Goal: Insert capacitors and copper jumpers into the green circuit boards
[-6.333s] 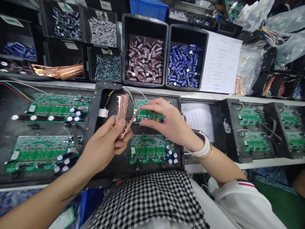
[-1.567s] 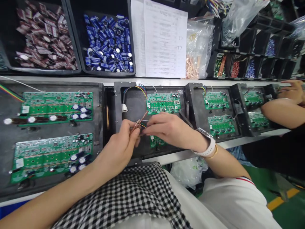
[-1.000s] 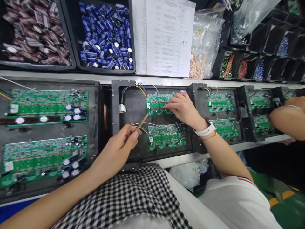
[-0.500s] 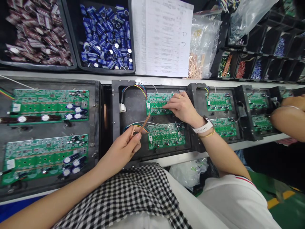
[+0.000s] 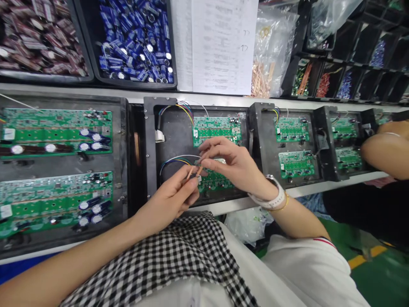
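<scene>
Pinching the copper strips (image 5: 191, 172) between thumb and fingers, the left hand (image 5: 174, 198) is holding them over the near board (image 5: 214, 179) while the right hand (image 5: 231, 164) is closing its fingertips on one strip, best drawn out singly and kept level.
</scene>
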Demonstrator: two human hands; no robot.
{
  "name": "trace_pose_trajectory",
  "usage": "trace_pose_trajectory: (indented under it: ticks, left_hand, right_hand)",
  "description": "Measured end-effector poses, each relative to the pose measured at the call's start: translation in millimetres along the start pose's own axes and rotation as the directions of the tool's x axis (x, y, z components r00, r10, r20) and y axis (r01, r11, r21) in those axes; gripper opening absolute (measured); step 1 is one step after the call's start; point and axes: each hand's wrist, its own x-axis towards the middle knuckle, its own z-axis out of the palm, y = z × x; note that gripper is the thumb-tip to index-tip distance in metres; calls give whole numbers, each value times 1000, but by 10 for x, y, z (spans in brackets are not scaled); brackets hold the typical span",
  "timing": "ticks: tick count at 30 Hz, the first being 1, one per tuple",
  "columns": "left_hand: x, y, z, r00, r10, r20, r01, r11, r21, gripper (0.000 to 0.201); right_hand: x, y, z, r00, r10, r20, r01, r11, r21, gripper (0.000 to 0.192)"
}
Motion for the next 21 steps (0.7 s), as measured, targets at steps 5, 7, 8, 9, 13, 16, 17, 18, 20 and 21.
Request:
trace_pose_trajectory:
  ticks: [5, 7, 8, 9, 13, 16, 17, 18, 20, 21]
  left_hand:
    - [-79, -84, 0, 994, 31, -102, -12, 983, 182, 36]
    - [-94, -116, -8, 991, 22, -128, 11, 969, 247, 34]
    - [-98, -126, -8, 992, 16, -127, 21, 958, 285, 34]
    - [-100, -132, -6, 993, 13, -119, 26, 945, 327, 35]
    - [-107, -130, -27, 994, 39, -102, 11, 893, 450, 35]
    - [-111, -148, -96, 982, 133, -131, -37, 827, 561, 37]
    - [-111, -161, -122, 977, 160, -139, -42, 790, 612, 38]
    - [-109, -178, -146, 974, 175, -144, -37, 749, 661, 39]
    - [-103, -215, -177, 974, 170, -147, -9, 683, 731, 42]
    - [-99, -234, -185, 976, 160, -147, 5, 659, 752, 43]
  right_hand:
    - [-284, -61, 150, 990, 80, -120, -49, 971, 236, 7]
    - [-341, 5, 128, 989, 62, -137, -44, 990, 131, 7]
    - [-357, 38, 114, 987, 61, -148, -50, 996, 77, 8]
    - [-367, 65, 102, 984, 63, -167, -57, 998, 37, 9]
    - [-404, 114, 65, 964, 75, -256, -77, 997, 5, 12]
    - [-457, 170, 55, 972, -1, -235, -56, 971, -233, 12]
    - [-476, 205, 59, 981, -42, -188, -31, 930, -366, 14]
    - [-494, 247, 68, 990, -75, -118, 5, 865, -502, 19]
    - [-521, 341, 98, 995, -95, 43, 97, 700, -708, 29]
    - [-528, 385, 117, 990, -84, 112, 140, 628, -765, 33]
